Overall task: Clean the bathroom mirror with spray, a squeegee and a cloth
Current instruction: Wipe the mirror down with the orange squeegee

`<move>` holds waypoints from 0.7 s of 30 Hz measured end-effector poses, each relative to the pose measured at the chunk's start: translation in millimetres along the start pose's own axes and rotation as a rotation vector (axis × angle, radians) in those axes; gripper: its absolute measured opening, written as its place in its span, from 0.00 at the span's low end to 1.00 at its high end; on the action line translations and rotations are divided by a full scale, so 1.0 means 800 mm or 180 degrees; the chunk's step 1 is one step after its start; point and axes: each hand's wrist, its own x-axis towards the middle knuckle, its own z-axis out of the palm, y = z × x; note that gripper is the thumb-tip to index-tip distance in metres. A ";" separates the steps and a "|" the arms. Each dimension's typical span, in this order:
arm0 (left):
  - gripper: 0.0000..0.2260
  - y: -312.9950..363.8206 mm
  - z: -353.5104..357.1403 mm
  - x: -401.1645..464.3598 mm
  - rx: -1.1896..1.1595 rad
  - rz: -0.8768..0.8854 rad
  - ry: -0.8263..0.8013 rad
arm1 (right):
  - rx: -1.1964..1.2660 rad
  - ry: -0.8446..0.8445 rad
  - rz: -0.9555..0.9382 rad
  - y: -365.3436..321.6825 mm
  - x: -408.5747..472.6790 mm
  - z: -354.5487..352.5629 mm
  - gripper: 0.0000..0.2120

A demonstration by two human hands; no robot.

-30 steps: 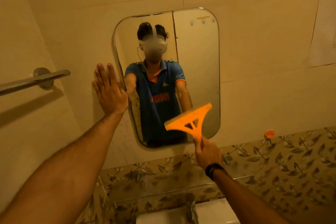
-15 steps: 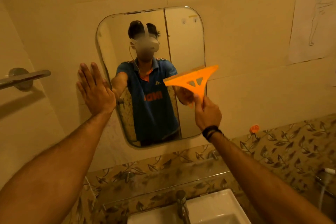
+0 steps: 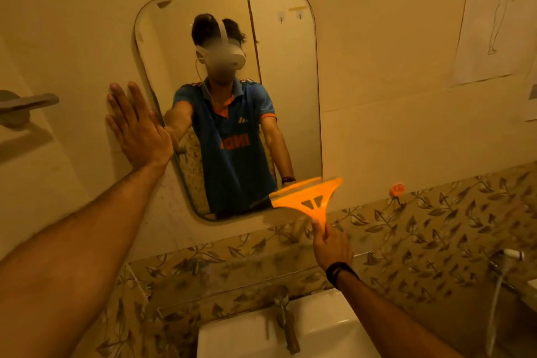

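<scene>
- While the squeegee [image 3: 308,197] sits at the mirror's [image 3: 287,113] lower right corner, right hand [image 3: 331,247] grips its handle.
- Left hand [image 3: 136,128]: fingers straight, flat against the wall [image 3: 377,38].
- Advice: keep blade flush; overlap strokes.

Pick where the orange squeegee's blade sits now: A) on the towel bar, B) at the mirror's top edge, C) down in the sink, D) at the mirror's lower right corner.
D: the right hand holds the orange squeegee with its blade across the lower right corner of the mirror.
</scene>
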 end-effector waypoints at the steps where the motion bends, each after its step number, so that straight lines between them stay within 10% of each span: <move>1: 0.25 0.003 0.000 -0.001 -0.0005 -0.0027 -0.0015 | -0.0088 -0.0119 0.0069 0.011 -0.007 0.001 0.23; 21: 0.29 -0.003 -0.014 -0.018 0.0012 0.0068 -0.0393 | -0.0146 -0.0271 -0.0151 -0.065 -0.038 0.025 0.20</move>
